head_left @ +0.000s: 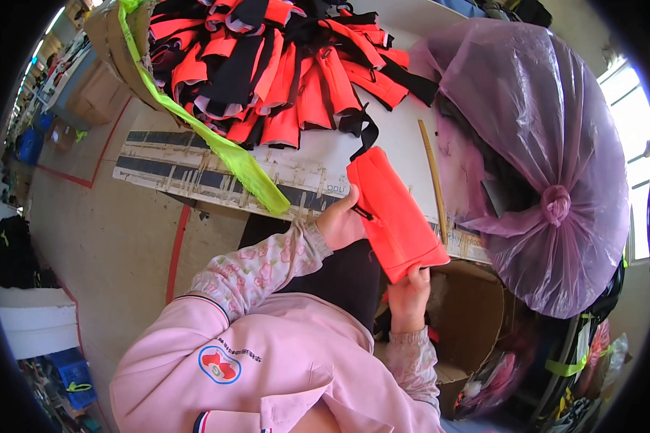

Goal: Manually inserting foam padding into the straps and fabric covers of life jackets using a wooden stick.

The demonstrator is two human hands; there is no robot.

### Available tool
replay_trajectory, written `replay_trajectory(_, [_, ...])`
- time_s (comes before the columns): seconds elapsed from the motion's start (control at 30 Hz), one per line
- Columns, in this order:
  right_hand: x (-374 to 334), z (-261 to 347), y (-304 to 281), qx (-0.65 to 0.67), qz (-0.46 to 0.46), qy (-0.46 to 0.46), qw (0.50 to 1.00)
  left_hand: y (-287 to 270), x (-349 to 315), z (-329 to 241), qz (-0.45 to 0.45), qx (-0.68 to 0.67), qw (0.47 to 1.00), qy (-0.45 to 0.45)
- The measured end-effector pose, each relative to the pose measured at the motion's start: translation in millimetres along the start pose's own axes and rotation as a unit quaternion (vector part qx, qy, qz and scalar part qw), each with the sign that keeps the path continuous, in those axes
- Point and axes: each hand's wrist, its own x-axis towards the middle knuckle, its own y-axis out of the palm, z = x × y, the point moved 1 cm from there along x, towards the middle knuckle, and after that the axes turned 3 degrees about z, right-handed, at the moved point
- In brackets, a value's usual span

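Between my two hands is a bright coral-orange fabric pouch (393, 213) with a short black zipper on its left side and a black strap (366, 137) at its far end. My left hand (341, 220) grips the pouch's left edge beside the zipper, the thumb lying on its face. At the near right corner my right hand (410, 294) pinches the hem. The pouch is tilted, held over the near edge of the table. Beyond it lies a large heap of similar orange and black sewn pieces (296, 79), some strap ends reaching toward the pouch.
A worn white table (217, 169) carries the heap. A wooden stick (432, 180) lies on it, right of the pouch. A big tied purple plastic bag (534, 123) bulges at the right. Below it stands an open cardboard box (469, 307). A neon-yellow fabric strip (224, 148) hangs across the left.
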Motion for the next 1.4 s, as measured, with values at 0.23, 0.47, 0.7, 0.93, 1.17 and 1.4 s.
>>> replay_trajectory(0.23, [2.8, 4.8, -63.6, -0.292, 0.106, 0.108, 0.944, 21.1, 6.2, -35.6, -0.039, 0.076, 0.996, 0.008])
replay_trajectory(0.47, [100.9, 71.7, -82.7, -0.825, -0.041, -0.191, 0.531, 27.4, 1.3, -38.0, -0.039, 0.134, 0.99, -0.004])
replay_trajectory(0.7, [125.6, 67.7, -89.3, -0.92, -0.058, -0.119, 0.369, 19.5, 2.3, -49.6, -0.057, 0.13, 0.99, -0.003])
replay_trajectory(0.93, [34.7, 89.6, -80.0, -0.689, -0.069, -0.119, 0.711, 6.3, 16.4, -89.3, -0.072, 0.05, 0.984, 0.154])
replay_trajectory(1.17, [-53.1, 97.1, -93.6, -0.628, 0.025, -0.002, 0.777, -9.9, 24.4, -112.2, -0.051, -0.033, 0.976, 0.209])
replay_trajectory(1.4, [-65.0, 91.3, -98.0, -0.586, 0.028, 0.069, 0.807, -9.6, 25.6, -104.9, -0.046, -0.041, 0.981, 0.185])
